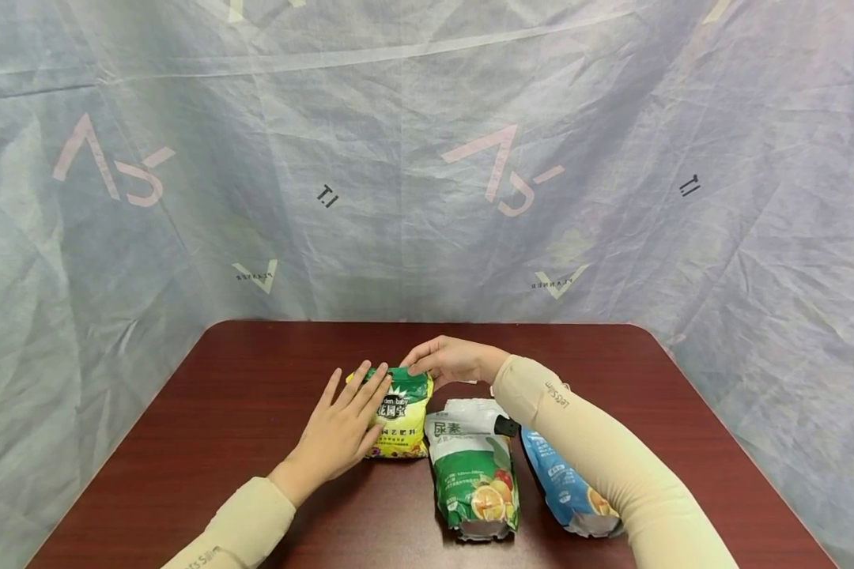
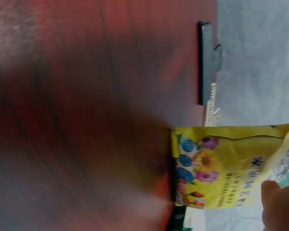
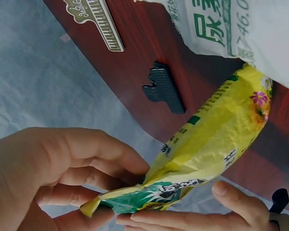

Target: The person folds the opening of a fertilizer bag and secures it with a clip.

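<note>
A yellow fertilizer bag (image 1: 407, 427) with a green top stands upright on the table, flowers printed along its bottom. My left hand (image 1: 343, 427) lies against its front and left side, fingers straight and spread toward the top edge. At the top right corner, my right hand (image 1: 454, 359) pinches the bag between thumb and fingers. The right wrist view shows this right hand (image 3: 82, 178) at the green top, with the left hand (image 3: 207, 217) flat along the front. Only a fingertip of the left hand (image 2: 282, 204) shows in the left wrist view.
Right of the yellow bag stands a white and green bag (image 1: 477, 482), a black clip (image 1: 507, 427) by its upper edge. A blue bag (image 1: 565, 486) stands farther right, partly behind the right sleeve. Behind them lie another black clip (image 3: 166, 86) and a piano-keyboard-shaped piece (image 3: 98, 24).
</note>
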Available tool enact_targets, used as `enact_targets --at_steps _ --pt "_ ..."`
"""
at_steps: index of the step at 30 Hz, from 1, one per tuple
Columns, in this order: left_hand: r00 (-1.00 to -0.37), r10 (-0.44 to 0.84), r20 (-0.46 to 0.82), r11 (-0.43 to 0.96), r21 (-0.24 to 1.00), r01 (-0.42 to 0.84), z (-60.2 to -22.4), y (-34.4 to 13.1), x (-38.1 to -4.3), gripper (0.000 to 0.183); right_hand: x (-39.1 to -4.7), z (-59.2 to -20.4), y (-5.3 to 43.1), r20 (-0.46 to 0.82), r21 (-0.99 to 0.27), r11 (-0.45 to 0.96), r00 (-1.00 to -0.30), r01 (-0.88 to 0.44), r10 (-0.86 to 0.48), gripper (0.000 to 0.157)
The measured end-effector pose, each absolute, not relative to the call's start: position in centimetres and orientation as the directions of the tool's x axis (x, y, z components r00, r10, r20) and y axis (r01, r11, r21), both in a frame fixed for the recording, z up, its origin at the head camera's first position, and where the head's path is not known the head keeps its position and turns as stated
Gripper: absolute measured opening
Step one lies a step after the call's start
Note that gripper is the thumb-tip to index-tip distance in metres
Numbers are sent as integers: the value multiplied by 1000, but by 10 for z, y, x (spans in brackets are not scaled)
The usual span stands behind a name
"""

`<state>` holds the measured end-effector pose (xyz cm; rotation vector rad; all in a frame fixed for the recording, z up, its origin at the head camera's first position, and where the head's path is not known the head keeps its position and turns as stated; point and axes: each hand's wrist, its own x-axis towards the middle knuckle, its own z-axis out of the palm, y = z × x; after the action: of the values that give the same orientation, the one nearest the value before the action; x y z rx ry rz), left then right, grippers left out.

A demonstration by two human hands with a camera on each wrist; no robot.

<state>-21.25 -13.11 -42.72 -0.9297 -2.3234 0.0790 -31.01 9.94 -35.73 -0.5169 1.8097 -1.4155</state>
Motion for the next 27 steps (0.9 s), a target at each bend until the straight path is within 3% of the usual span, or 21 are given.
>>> enact_targets --at_steps 27 --pt "-586 626 514 766 -264 587 -443 -129 -208 57 -309 -363 98 -336 -935 326 -633 138 -697 24"
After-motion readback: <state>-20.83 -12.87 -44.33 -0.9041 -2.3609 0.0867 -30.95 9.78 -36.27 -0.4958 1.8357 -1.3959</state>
